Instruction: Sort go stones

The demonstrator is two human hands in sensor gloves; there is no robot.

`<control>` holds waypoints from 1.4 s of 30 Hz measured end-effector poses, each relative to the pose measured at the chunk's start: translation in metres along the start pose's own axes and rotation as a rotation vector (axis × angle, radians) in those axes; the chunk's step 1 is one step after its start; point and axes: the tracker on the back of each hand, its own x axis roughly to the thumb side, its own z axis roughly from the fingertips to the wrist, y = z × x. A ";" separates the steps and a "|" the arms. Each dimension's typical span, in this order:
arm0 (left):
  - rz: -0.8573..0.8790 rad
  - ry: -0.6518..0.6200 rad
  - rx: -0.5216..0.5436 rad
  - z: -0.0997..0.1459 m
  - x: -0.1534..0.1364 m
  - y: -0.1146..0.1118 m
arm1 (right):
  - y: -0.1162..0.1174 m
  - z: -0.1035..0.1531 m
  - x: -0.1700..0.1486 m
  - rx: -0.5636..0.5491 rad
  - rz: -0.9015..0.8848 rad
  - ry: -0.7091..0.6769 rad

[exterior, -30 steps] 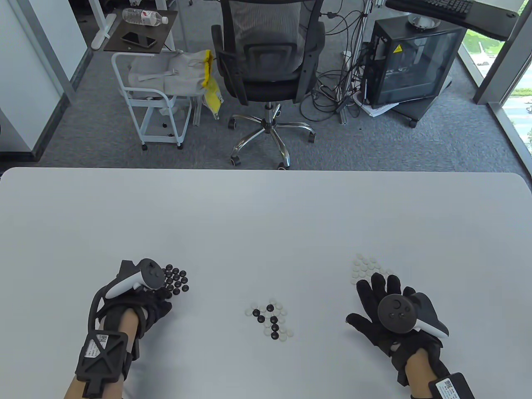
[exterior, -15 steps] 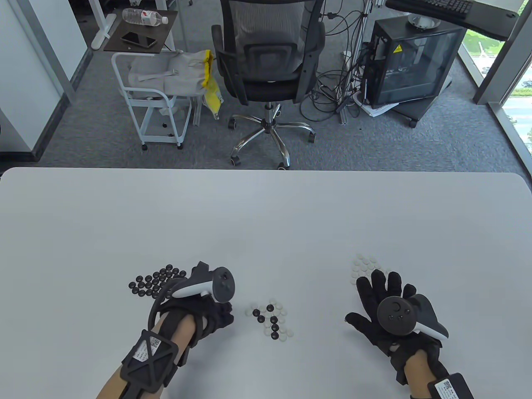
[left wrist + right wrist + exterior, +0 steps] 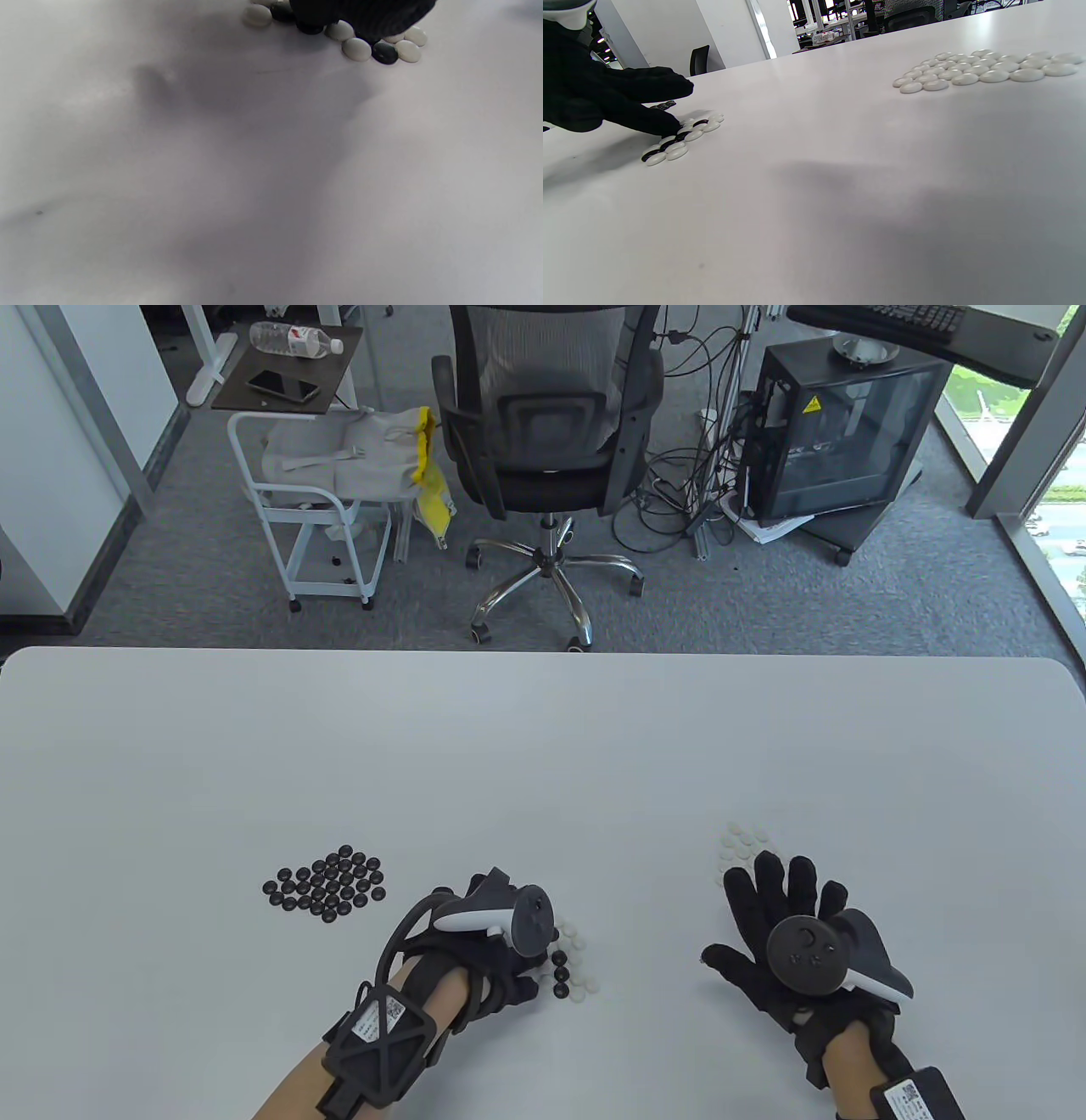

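left hand [image 3: 501, 963] fingertips on mixed stones [image 3: 567, 971], grip unclear; right hand [image 3: 785, 937] flat, relaxed.

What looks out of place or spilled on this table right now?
Nothing is spilled or damaged. The only disorder is the mixed cluster of black and white stones at the left hand, not yet sorted. The black pile and white pile each hold one colour.

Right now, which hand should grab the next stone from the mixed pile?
Probably the left hand: its fingers already touch the mixed pile. The right hand lies flat, apart from it, near the white stones.
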 end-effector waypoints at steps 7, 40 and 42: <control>0.049 0.105 0.025 0.043 -0.051 -0.033 | 0.001 0.000 0.001 0.008 -0.003 -0.003; 0.503 0.355 0.165 0.100 -0.196 -0.035 | 0.000 -0.001 -0.004 0.033 -0.025 0.022; 0.407 0.303 0.164 0.096 -0.168 -0.018 | 0.001 -0.002 -0.004 0.038 -0.024 0.022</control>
